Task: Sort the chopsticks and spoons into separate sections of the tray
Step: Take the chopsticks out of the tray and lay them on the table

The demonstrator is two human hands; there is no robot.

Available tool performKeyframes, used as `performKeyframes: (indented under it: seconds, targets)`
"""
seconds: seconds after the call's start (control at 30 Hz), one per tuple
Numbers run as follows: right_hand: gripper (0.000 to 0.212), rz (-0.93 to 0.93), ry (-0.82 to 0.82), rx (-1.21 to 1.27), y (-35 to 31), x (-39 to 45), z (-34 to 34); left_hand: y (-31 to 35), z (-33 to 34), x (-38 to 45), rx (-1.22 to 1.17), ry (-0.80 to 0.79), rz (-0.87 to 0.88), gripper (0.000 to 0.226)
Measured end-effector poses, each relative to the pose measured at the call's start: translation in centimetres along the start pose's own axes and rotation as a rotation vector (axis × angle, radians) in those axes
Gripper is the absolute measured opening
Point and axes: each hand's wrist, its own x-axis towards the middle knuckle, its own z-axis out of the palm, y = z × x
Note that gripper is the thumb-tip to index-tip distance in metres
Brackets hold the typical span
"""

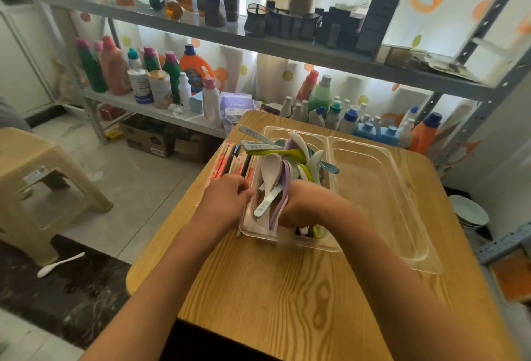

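A clear plastic tray (382, 182) with two long sections lies on the wooden table (287, 289). Its left section holds a heap of plastic spoons (290, 159) in white, purple, green and teal. Its right section shows nothing inside. A bundle of chopsticks (232, 161) lies on the table along the tray's left side. My left hand (227, 197) curls over the near ends of the chopsticks at the tray's left rim. My right hand (304, 205) grips the handles of several spoons inside the left section.
One white spoon (59, 265) lies on the dark floor at the left. A beige plastic stool (37, 182) stands left of the table. Metal shelves (230, 36) with bottles run behind the table. Stacked plates (471, 214) sit at the right.
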Motion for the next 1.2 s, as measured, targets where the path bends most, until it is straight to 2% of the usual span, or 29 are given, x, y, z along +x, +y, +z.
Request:
performKeyframes:
  seconds: [0.23,0.37,0.53,0.63,0.77,0.9,0.97,1.07,1.2]
  targets:
    - [0.014,-0.004,0.019,0.238,-0.6,-2.7,-4.2,0.3,-0.3,0.2,-0.014,-0.036,-0.018,0.013]
    - [0.016,0.031,0.131,0.433,-0.9,-3.7,-6.0,0.1,-0.2,-0.1,-0.019,-0.020,0.007,0.014]
    - [0.023,0.009,0.243,0.537,-1.1,-4.8,-7.4,-0.3,-0.2,-0.4,0.011,0.003,0.033,0.012]
    - [0.025,-0.052,0.301,0.616,-1.6,-5.5,-8.0,-0.2,-0.2,-0.7,0.033,0.098,0.087,0.013]
    - [0.026,-0.116,0.317,0.955,-1.8,-6.3,-8.9,1.6,-1.2,-1.8,-0.166,0.234,0.265,0.025]
    - [0.025,-0.284,0.218,1.253,-1.9,-7.1,-9.9,3.8,-2.8,-3.1,-0.349,0.110,0.374,0.039]
    - [0.026,-0.397,0.141,1.382,-2.1,-7.4,-10.4,4.4,-3.3,-3.5,-0.392,0.088,0.419,0.037]
    - [0.027,-0.550,0.004,1.570,-2.3,-7.6,-10.6,4.7,-4.3,-4.0,-0.401,0.131,0.463,0.027]
    - [0.024,-0.662,-0.189,1.794,-2.8,-6.9,-10.1,4.7,-5.2,-4.7,-0.338,0.186,0.464,0.024]
